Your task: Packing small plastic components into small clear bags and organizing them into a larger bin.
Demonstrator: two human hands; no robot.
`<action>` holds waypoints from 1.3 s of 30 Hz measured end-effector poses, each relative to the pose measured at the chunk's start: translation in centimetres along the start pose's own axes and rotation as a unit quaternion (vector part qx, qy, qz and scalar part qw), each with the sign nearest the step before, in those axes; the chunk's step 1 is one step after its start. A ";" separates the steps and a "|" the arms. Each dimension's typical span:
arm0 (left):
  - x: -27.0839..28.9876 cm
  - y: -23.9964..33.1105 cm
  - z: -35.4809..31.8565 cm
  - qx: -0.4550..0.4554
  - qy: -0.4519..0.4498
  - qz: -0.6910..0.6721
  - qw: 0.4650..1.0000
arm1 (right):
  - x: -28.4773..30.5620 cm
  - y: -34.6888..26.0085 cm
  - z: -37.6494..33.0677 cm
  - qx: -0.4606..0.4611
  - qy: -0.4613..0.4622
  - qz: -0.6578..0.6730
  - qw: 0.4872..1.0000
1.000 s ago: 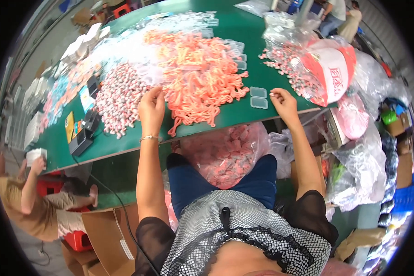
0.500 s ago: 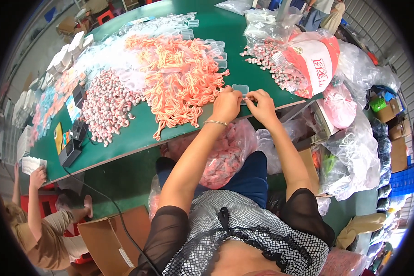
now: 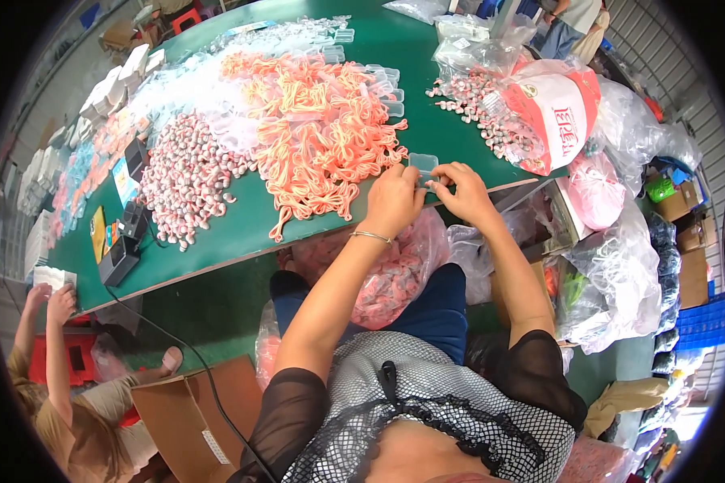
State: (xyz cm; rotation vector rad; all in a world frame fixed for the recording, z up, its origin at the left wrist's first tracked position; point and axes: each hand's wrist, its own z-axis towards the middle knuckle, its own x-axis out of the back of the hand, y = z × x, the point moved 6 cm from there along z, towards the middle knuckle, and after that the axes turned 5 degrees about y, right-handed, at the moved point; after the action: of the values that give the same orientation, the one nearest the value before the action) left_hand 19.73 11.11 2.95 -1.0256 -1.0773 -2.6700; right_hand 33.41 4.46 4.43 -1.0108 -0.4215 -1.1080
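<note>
My left hand (image 3: pixel 395 198) and my right hand (image 3: pixel 464 193) meet at the front edge of the green table. Between their fingertips is a small clear plastic box (image 3: pixel 424 163), its transparent lid flap standing out beyond the fingers. Both hands pinch at the box's near part; whatever lies inside is hidden by my fingers. Just left of my left hand spreads a heap of looped orange cords (image 3: pixel 322 145). Farther left is a pile of small pink-and-grey rounded pieces (image 3: pixel 187 173).
More pink-and-grey pieces spill from a red-and-white sack (image 3: pixel 552 113) at the right. Clear boxes (image 3: pixel 391 92) lie beyond the cords. A bag of pink pieces (image 3: pixel 391 282) rests below the table edge. Black devices (image 3: pixel 121 259) sit at left, where a co-worker's hands (image 3: pixel 56 302) hold white pieces.
My hands stay together at the box, with the right hand's fingers slightly shifted and bent. At far left, the co-worker's two hands have come together at the white pieces.
</note>
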 end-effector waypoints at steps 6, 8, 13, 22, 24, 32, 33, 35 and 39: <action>0.2 -0.2 0.1 -0.007 -0.013 0.012 1.000 | -0.4 2.5 3.2 -0.078 -0.018 0.100 0.992; -0.1 -0.2 0.3 -0.006 -0.031 0.022 0.999 | -0.9 2.9 5.2 -0.045 0.016 0.082 0.996; -0.1 -0.3 -0.2 -0.019 -0.006 -0.006 1.000 | -5.2 3.5 9.4 -0.027 -0.019 -0.013 0.999; 0.5 -0.6 -0.5 -0.020 -0.012 -0.042 0.999 | -6.9 3.6 10.7 0.056 0.001 -0.114 0.992; 0.4 -0.7 -0.4 -0.019 -0.010 -0.051 0.998 | -5.3 4.9 9.8 -0.035 -0.010 -0.048 0.998; 0.5 -1.0 -0.3 0.011 -0.017 -0.061 0.998 | -0.8 4.6 2.2 -0.129 -0.022 0.252 0.959; 0.6 -0.9 -0.3 0.017 -0.016 -0.062 0.998 | -0.7 4.1 1.7 -0.115 -0.019 0.245 0.962; 0.5 -0.9 -0.2 0.024 -0.020 -0.059 0.998 | -0.5 3.4 1.1 -0.102 -0.015 0.240 0.965; 0.2 -0.9 -0.1 0.029 -0.025 -0.047 0.998 | 0.1 0.8 1.1 0.052 -0.034 0.087 0.994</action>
State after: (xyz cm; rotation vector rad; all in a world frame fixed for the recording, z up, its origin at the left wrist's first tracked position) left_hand 19.26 11.67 2.48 -1.0635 -1.2352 -2.6794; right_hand 34.35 5.34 4.72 -0.9763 -0.4329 -0.8898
